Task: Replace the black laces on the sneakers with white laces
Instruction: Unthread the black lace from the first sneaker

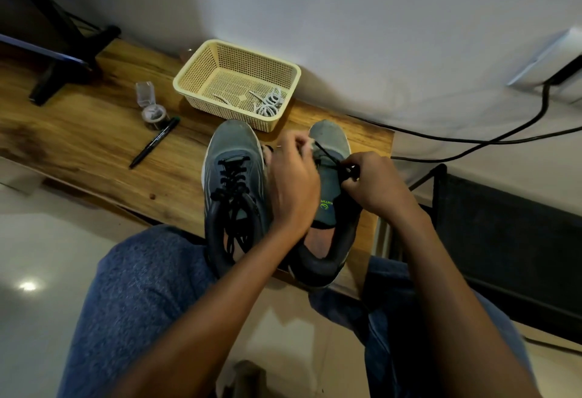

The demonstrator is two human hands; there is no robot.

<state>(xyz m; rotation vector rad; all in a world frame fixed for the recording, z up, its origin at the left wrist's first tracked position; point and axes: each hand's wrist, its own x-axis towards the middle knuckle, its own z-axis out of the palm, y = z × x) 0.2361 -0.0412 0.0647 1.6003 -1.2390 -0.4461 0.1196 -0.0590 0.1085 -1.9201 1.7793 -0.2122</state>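
Gripping a bunched black lace (348, 170), your right hand (374, 189) works above the right sneaker (330, 145). Your left hand (294, 183) pinches near its toe; what it holds is blurred.

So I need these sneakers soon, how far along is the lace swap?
Early. The right sneaker looks nearly unlaced: its tongue is bare, and the right hand grips a bunch of black lace that runs taut to the toe end, where the left hand works. The left sneaker is fully laced in black. The white laces lie unused in the basket.
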